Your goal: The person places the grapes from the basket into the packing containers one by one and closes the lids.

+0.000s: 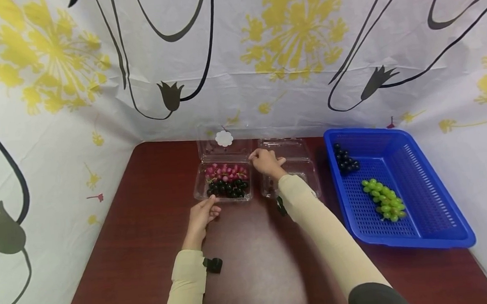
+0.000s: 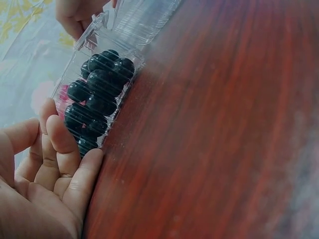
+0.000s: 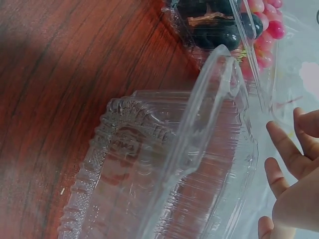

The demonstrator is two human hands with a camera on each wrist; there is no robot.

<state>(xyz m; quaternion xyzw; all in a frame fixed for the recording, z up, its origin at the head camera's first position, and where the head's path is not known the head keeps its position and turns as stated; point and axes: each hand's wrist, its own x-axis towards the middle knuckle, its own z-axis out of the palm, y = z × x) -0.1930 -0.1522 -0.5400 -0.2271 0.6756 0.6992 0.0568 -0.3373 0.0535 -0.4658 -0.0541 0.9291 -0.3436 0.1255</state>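
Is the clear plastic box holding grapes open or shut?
Open: its transparent lid is folded back behind the uncovered pink grapes and black grapes.

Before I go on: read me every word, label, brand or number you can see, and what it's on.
No text can be read in any view.
White scalloped sticker on the raised lid of the grape-filled container: no writing can be made out.
Faint mark on the empty clear container: possibly lettering, too blurred to read.
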